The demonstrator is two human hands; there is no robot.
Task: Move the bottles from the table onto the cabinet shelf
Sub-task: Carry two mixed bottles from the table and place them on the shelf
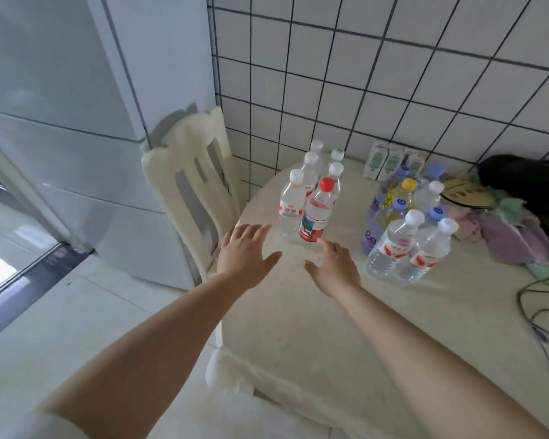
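Both bare forearms reach over the round table [298, 312]; left hand [244, 253] and right hand [333, 264] hover with fingers spread, holding nothing, flanking the red-capped bottle [317, 210], which stands upright at twelve o'clock among white-capped bottles [293, 201].

Home kitchen, tiled wall [393, 90], fridge [61, 106]

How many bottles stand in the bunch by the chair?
6: the red-capped bottle in front, a white-capped bottle beside it on the left, four more behind them. Others could be hidden.
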